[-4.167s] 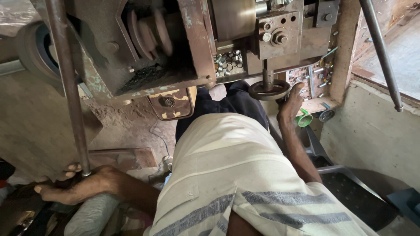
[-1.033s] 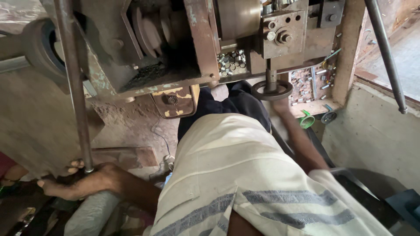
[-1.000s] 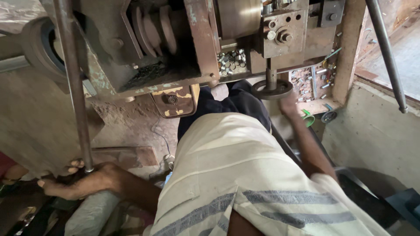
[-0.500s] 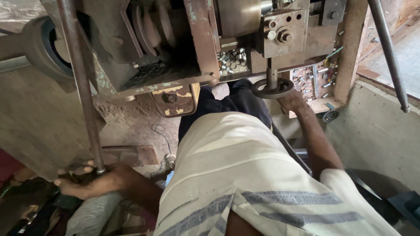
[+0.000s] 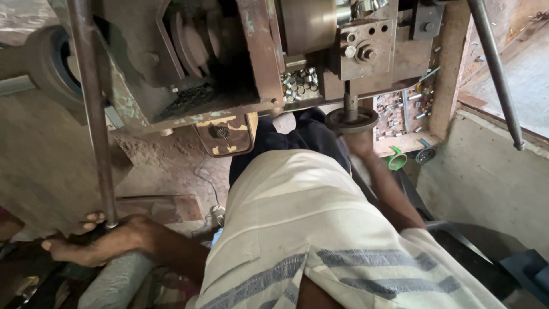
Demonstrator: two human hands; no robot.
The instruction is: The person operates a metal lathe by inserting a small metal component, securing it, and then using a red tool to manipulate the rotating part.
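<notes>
**Left hand on lever, right hand at handwheel**

Far left: old tyre [image 5: 48, 68] leaning behind the machine [image 5: 229, 63], partly cut off by the frame edge.

Lever [image 5: 91, 109]: long rusty steel rod, runs from the top edge down to lower left, near vertical with a slight tilt.

Left hand [image 5: 94, 243]: low left, wrapped around the lever's bottom end. Fingers [image 5: 91, 218] curled round the rod, thumb pointing left. Closed grip, firm contact.

Centre top: machine body, rusty, worn green paint. Stepped pulley [image 5: 191, 46] sits in the open housing. Yellow-edged plate [image 5: 226, 134] hangs below the frame. Pile of small metal parts [image 5: 300, 86] on a ledge right of the pulley housing.

Centre: person's torso in a cream shirt [image 5: 320, 240] with grey-blue stripes, dark trousers [image 5: 303, 134] below it toward the machine.

Handwheel [image 5: 351, 120]: small dark round wheel on a short vertical shaft, under the bolted tool block [image 5: 363, 48].

Right hand [image 5: 360, 143]: touching the handwheel's near rim from below. Fingers mostly hidden by the wheel, so can't tell how far it's closed or whether it actually grips.

Right of that: wooden tray [image 5: 400, 117] with more small metal parts, against a wooden post [image 5: 449, 68]. Green cup [image 5: 396, 159] just below the tray, small round dark item next to it.

Far right: second steel rod [image 5: 494, 71], angled, above a concrete ledge [image 5: 492, 171].
</notes>
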